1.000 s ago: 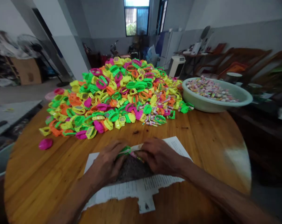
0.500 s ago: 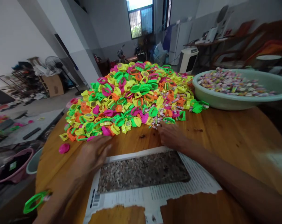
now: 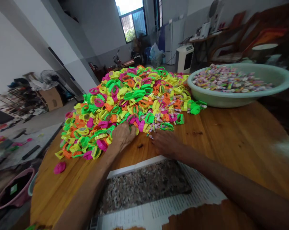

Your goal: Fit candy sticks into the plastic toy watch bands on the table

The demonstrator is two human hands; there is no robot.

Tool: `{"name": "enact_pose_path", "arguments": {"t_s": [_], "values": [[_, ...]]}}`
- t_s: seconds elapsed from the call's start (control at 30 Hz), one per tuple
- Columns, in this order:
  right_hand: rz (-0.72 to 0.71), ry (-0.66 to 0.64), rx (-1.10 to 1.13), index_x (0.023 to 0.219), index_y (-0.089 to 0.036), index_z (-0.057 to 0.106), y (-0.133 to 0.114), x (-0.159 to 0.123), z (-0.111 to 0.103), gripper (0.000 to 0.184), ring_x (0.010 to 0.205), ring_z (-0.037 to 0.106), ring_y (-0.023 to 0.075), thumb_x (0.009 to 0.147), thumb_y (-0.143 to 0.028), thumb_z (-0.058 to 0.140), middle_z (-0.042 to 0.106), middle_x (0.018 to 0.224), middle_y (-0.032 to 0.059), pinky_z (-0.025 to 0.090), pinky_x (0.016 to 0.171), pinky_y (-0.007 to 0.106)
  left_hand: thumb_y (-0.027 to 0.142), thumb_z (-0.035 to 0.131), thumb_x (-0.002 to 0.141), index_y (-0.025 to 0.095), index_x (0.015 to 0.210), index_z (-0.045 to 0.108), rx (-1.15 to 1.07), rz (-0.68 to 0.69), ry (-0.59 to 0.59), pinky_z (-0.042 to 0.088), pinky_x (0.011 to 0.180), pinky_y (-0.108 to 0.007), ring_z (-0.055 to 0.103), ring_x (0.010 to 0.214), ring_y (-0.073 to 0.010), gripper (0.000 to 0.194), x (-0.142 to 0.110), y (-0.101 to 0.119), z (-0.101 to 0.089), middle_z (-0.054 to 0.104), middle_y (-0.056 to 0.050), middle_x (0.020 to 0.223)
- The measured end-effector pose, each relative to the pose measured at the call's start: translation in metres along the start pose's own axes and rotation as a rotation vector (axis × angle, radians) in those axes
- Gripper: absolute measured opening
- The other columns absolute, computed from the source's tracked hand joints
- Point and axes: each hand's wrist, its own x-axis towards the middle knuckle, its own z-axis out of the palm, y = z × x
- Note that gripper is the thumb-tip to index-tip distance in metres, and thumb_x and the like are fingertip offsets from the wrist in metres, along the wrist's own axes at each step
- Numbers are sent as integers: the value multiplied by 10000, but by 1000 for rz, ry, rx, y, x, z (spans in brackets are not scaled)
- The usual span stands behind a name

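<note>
A big heap of plastic toy watches (image 3: pixel 115 110) in green, yellow, pink and orange covers the far half of the round table. My left hand (image 3: pixel 123 135) reaches into its front edge, fingers curled down around a green toy watch; the fingertips are partly hidden. Just to the right, my right hand (image 3: pixel 165 143) rests low over the wood, fingers closed at a few small wrapped candies (image 3: pixel 150 136). More such candies lie scattered on the heap's front right. Nearer me, a speckled stone slab (image 3: pixel 144 185) lies on a torn printed sheet (image 3: pixel 201 191).
At the right a pale green basin (image 3: pixel 230 97) holds many wrapped candies. A single pink piece (image 3: pixel 59 167) lies at the table's left. Below that edge stands a pink tub (image 3: pixel 5 198). A fan, a white air cooler (image 3: pixel 184 59) and furniture stand farther back.
My left hand has moved forward and right, from beside the slab to the heap's front edge. My right hand stays by the candies. The view has shifted slightly.
</note>
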Motion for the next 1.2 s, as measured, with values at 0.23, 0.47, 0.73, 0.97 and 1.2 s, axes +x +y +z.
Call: {"name": "enact_pose_path", "arguments": {"t_s": [0.23, 0.47, 0.73, 0.97, 1.2], "values": [[-29, -13, 31, 953, -142, 666, -1, 4, 1, 169, 940, 595, 231, 860, -172, 528, 651, 970, 113, 407, 742, 311, 365, 466, 851, 164, 793, 676, -7, -32, -49, 521, 644, -370, 712, 847, -338, 296, 4, 19, -1, 728, -176, 889], [10, -19, 108, 847, -135, 639, -13, -22, -45, 148, 764, 571, 178, 897, -187, 510, 658, 847, 89, 314, 638, 298, 291, 495, 865, 167, 912, 600, -116, 175, -63, 524, 768, -378, 665, 911, -283, 169, -43, 0, -8, 683, -120, 910], [-77, -112, 237, 873, -163, 650, -57, -81, -47, 128, 771, 553, 193, 909, -204, 535, 643, 880, 72, 295, 645, 319, 161, 491, 921, 169, 1062, 542, -473, 613, -66, 532, 889, -391, 609, 1061, -242, 150, -132, -22, -6, 603, -130, 1182], [-84, 85, 256, 918, -138, 632, -73, -85, -21, 173, 841, 538, 214, 954, -183, 469, 588, 917, 97, 359, 724, 330, 136, 478, 951, 168, 1109, 601, -624, 660, 39, 517, 920, -362, 598, 1087, -216, 203, -140, -23, 2, 608, -113, 1194], [-103, 225, 442, 846, -155, 588, -76, -81, -17, 183, 781, 514, 191, 970, -205, 462, 565, 826, 64, 351, 705, 313, 136, 494, 946, 152, 1024, 655, -650, 653, 196, 523, 868, -386, 605, 1043, -240, 179, -147, -19, 15, 631, -130, 1139]]}}
